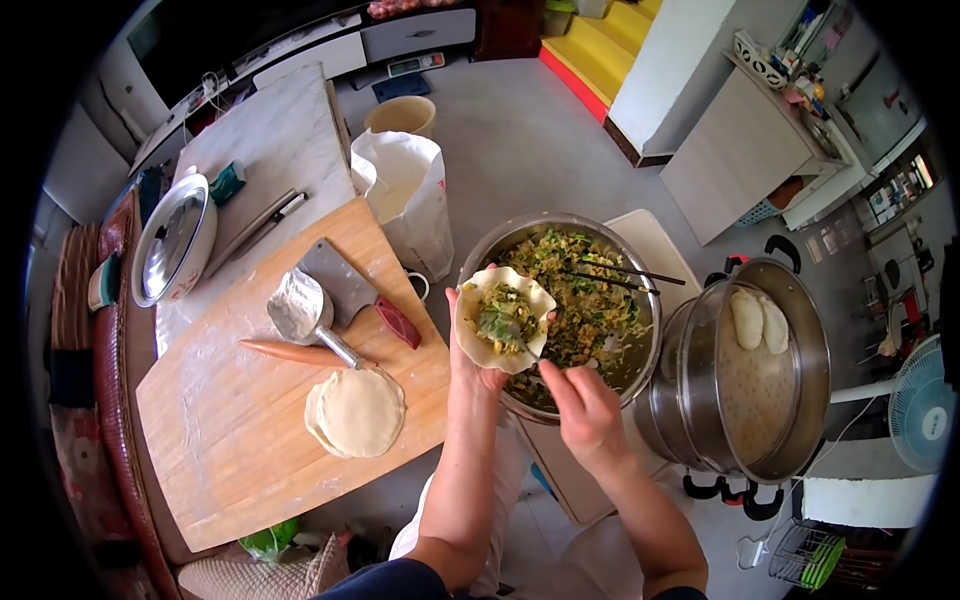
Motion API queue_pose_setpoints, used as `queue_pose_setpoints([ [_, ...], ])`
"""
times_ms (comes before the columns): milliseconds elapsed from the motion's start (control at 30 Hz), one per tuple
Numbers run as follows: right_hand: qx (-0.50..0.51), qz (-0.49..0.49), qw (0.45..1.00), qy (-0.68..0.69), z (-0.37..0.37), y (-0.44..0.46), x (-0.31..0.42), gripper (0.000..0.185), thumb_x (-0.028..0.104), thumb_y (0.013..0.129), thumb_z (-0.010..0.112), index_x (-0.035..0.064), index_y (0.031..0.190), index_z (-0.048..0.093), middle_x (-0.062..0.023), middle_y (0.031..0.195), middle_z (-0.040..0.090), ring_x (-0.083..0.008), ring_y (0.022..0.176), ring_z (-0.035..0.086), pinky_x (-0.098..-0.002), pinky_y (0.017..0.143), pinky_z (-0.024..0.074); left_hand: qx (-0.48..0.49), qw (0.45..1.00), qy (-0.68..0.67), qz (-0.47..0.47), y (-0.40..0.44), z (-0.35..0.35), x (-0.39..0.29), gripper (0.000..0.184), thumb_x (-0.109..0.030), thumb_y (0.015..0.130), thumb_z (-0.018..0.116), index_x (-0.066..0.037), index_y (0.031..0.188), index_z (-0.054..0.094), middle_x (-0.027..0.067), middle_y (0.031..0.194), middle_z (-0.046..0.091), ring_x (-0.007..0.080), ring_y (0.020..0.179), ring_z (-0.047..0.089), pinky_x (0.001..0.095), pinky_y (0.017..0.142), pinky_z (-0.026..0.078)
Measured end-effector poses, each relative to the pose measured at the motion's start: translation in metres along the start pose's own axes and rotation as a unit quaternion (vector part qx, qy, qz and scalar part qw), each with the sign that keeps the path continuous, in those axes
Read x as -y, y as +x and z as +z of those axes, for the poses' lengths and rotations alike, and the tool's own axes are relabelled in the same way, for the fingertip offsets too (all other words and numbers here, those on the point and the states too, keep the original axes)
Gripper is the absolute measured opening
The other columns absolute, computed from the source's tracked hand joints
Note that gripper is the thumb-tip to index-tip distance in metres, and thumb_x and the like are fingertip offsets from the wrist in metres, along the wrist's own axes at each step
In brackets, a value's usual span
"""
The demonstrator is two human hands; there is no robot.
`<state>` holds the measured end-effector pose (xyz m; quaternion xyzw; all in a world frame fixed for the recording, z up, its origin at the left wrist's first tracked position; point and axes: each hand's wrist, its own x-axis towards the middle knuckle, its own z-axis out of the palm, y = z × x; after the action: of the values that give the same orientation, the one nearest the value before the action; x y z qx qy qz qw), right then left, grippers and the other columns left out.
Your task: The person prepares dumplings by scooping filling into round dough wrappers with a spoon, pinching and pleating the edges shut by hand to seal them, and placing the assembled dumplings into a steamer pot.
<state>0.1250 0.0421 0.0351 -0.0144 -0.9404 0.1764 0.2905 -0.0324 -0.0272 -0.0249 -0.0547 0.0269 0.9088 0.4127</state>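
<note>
My left hand [466, 362] cups a round dough wrapper [487, 351] with green and yellow chopped filling in its middle. In my right hand [588, 412] is a spoon [530, 350], its head down at the filling. Both hands are over the near left rim of a steel bowl [652, 350] holding more filling [590, 300], with chopsticks [630, 281] resting in it. Right of the bowl, a steamer pot [755, 405] contains two folded dumplings [747, 318]. Flat dough rounds [358, 415] lie stacked on the wooden board [230, 450] to my left.
The board also bears a rolling pin [285, 351], a floury metal scoop [298, 308] and a cleaver [343, 282]. Beyond it stand a white bag [418, 225] and a bucket [402, 115]. A lidded basin [175, 245] is far left; a fan [920, 415] is far right.
</note>
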Motion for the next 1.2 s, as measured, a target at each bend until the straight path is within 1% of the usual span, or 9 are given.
queue_pose_setpoints([
  [133, -0.046, 0.037, 0.998, 0.034, -0.019, 0.006, 0.007, 0.037, -0.012, 0.076, 0.063, -0.0044, 0.112, 0.066, -0.0102, 0.081, 0.055, -0.0241, 0.068, 0.06, -0.0348, 0.057, 0.0507, 0.023, 1.0, -0.008, -0.001, 0.002, -0.004, -0.003, 0.061, -0.062, 0.098, 0.038, -0.015, 0.133, 0.054, 0.0152, 0.127, 0.06, 0.0412, 0.117, 0.057, 0.0671, 0.095, 0.047],
  [300, 0.018, 0.085, 0.996, 0.028, -0.017, 0.001, 0.018, 0.039, -0.012, 0.078, 0.062, -0.0047, 0.116, 0.063, -0.0129, 0.084, 0.058, -0.0286, 0.069, 0.061, -0.0379, 0.061, 0.05, 0.021, 1.0, -0.015, -0.004, 0.002, -0.004, -0.003, 0.061, -0.062, 0.098, 0.039, -0.016, 0.134, 0.054, 0.0142, 0.129, 0.059, 0.0405, 0.119, 0.056, 0.0663, 0.096, 0.046],
  [500, -0.021, 0.106, 0.99, 0.096, -0.021, 0.005, 0.019, 0.038, -0.013, 0.082, 0.058, -0.0021, 0.118, 0.064, -0.0121, 0.079, 0.058, -0.0243, 0.067, 0.061, -0.0344, 0.06, 0.0497, 0.045, 0.999, -0.014, -0.006, 0.001, -0.004, -0.001, 0.061, -0.062, 0.097, 0.042, -0.017, 0.135, 0.053, 0.0133, 0.131, 0.058, 0.0401, 0.12, 0.055, 0.0661, 0.096, 0.046],
  [700, -0.042, 0.136, 0.985, 0.102, -0.03, 0.013, 0.01, 0.036, -0.011, 0.082, 0.058, -0.0036, 0.116, 0.063, -0.0142, 0.083, 0.061, -0.0254, 0.07, 0.063, -0.0361, 0.061, 0.0515, -0.005, 1.0, -0.023, 0.007, 0.005, -0.004, -0.003, 0.063, -0.064, 0.098, 0.034, -0.016, 0.134, 0.052, 0.0133, 0.127, 0.059, 0.0395, 0.117, 0.056, 0.0674, 0.093, 0.047],
  [833, -0.05, 0.177, 0.982, -0.042, -0.031, -0.001, -0.017, 0.037, -0.01, 0.081, 0.058, -0.002, 0.116, 0.064, -0.0142, 0.082, 0.06, -0.0295, 0.07, 0.062, -0.0371, 0.061, 0.0514, 0.034, 0.999, -0.026, -0.003, 0.002, -0.005, -0.004, 0.064, -0.065, 0.097, 0.035, -0.014, 0.133, 0.054, 0.0158, 0.127, 0.059, 0.0425, 0.116, 0.056, 0.0664, 0.093, 0.048],
  [967, 0.106, 0.22, 0.954, -0.177, 0.014, -0.044, -0.06, 0.031, 0.001, 0.079, 0.065, 0.0014, 0.11, 0.067, -0.0135, 0.092, 0.063, -0.0292, 0.076, 0.063, -0.0393, 0.067, 0.0538, 0.037, 0.998, -0.046, -0.014, 0.0, -0.005, -0.003, 0.063, -0.064, 0.097, 0.038, -0.014, 0.132, 0.054, 0.0165, 0.129, 0.058, 0.0444, 0.117, 0.054, 0.0669, 0.095, 0.046],
  [1067, 0.077, 0.107, 0.967, -0.219, 0.0, -0.022, -0.039, 0.028, 0.004, 0.08, 0.066, 0.0033, 0.109, 0.067, -0.0117, 0.102, 0.062, -0.0273, 0.087, 0.062, -0.0386, 0.074, 0.0533, 0.008, 0.997, -0.078, -0.026, -0.003, 0.003, 0.002, 0.062, -0.063, 0.096, 0.04, -0.014, 0.133, 0.054, 0.0164, 0.13, 0.057, 0.0445, 0.118, 0.054, 0.0674, 0.096, 0.046],
  [1100, 0.061, 0.134, 0.978, -0.146, -0.001, -0.018, -0.034, 0.026, 0.003, 0.081, 0.067, 0.0053, 0.106, 0.068, -0.01, 0.108, 0.06, -0.0261, 0.092, 0.06, -0.0365, 0.075, 0.0524, -0.003, 0.995, -0.091, -0.031, -0.003, 0.005, 0.004, 0.062, -0.062, 0.096, 0.041, -0.015, 0.133, 0.054, 0.0164, 0.131, 0.057, 0.0445, 0.118, 0.054, 0.0675, 0.096, 0.045],
  [1200, -0.062, 0.14, 0.987, 0.054, 0.007, -0.008, -0.019, 0.02, -0.005, 0.075, 0.067, 0.0046, 0.093, 0.07, -0.0079, 0.091, 0.06, -0.0266, 0.084, 0.059, -0.0358, 0.069, 0.0499, -0.006, 0.996, -0.081, -0.038, -0.001, 0.002, 0.01, 0.061, -0.061, 0.095, 0.046, -0.015, 0.134, 0.053, 0.0161, 0.131, 0.057, 0.044, 0.118, 0.054, 0.0675, 0.097, 0.045],
])
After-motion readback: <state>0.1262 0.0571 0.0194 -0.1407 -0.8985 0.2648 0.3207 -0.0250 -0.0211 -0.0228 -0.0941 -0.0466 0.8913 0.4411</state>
